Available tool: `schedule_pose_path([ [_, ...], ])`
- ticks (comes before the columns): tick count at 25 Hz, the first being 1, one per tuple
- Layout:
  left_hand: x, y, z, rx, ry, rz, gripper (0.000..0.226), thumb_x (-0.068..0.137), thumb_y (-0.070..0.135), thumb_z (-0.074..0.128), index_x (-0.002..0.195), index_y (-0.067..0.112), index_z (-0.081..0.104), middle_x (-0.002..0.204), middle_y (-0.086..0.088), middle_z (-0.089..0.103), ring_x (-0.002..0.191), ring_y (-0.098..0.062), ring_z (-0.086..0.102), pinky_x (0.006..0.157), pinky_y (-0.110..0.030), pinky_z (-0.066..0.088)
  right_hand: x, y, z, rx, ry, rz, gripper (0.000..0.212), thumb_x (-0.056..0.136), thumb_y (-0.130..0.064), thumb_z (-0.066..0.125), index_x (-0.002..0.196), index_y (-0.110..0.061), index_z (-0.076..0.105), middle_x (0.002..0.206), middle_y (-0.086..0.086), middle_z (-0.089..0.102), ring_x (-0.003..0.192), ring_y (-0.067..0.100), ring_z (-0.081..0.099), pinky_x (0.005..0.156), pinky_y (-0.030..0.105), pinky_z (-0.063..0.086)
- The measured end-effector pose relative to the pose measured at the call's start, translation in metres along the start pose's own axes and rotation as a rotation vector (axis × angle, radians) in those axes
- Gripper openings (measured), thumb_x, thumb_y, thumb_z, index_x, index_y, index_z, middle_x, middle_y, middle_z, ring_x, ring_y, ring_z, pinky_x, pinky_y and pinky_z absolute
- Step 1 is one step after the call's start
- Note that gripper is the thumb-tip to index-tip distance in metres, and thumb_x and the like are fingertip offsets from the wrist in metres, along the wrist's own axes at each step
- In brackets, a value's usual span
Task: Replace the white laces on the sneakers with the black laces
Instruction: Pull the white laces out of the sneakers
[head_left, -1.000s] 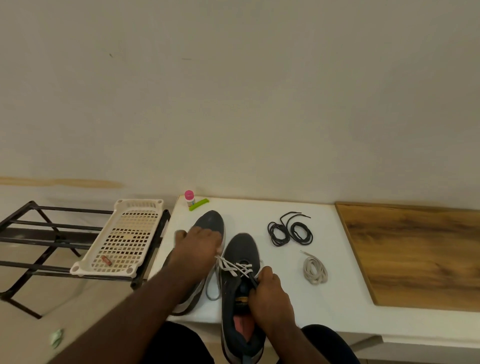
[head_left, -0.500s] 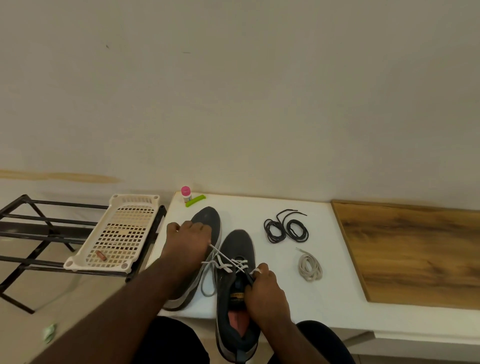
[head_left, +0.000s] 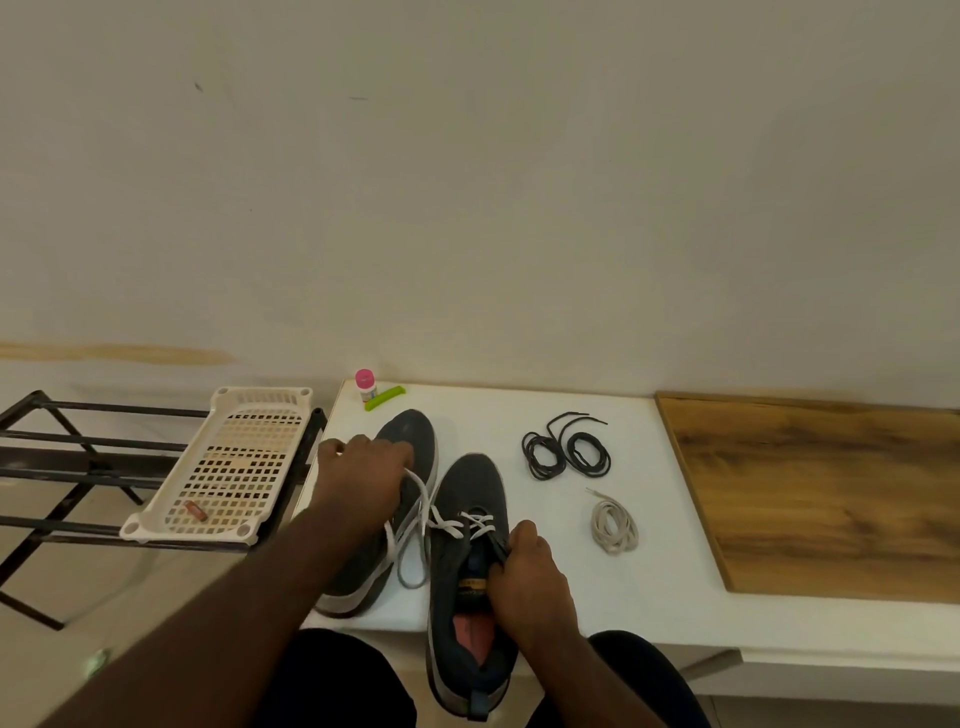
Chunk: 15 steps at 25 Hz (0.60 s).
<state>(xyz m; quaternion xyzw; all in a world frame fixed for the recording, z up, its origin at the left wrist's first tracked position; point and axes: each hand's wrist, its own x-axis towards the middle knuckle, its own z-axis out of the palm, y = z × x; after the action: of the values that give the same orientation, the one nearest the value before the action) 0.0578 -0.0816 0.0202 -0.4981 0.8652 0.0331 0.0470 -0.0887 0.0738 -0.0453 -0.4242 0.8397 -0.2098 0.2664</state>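
Pulling the white lace (head_left: 415, 499) out, the left hand (head_left: 358, 478) grips its loose end beyond the near sneaker (head_left: 470, 561) — the right hand (head_left: 524, 571) pinches the tongue, seemingly to steady it. Black laces (head_left: 566, 452) lie coiled beyond the right fingertips — untouched.
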Motion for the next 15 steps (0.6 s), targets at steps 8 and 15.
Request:
schedule_pose_path([
  [8,-0.048,0.052,0.040,-0.558,-0.115,-0.050,0.028,0.087,0.043,0.060,0.100,0.020,0.052,0.096,0.002,0.061,0.086,-0.013,0.056,0.072,-0.029,0.044,0.014,-0.001,-0.017,0.167,0.165,-0.196,0.012,0.096,-0.031,0.056,0.093,-0.024,0.065,0.096,-0.009,0.060,0.090,0.008,0.055,0.073,0.013,0.039],
  [15,-0.054,0.050,0.060,-0.565,-0.037,-0.061,0.020,0.097,0.034,0.048,0.090,0.020,0.059,0.081,0.004,0.060,0.074,-0.012,0.056,0.070,-0.027,0.044,0.034,-0.024,0.000,-0.247,-0.028,-0.428,0.021,0.095,-0.021,0.048,0.095,-0.012,0.067,0.102,0.005,0.054,0.090,0.020,0.055,0.075,0.029,0.043],
])
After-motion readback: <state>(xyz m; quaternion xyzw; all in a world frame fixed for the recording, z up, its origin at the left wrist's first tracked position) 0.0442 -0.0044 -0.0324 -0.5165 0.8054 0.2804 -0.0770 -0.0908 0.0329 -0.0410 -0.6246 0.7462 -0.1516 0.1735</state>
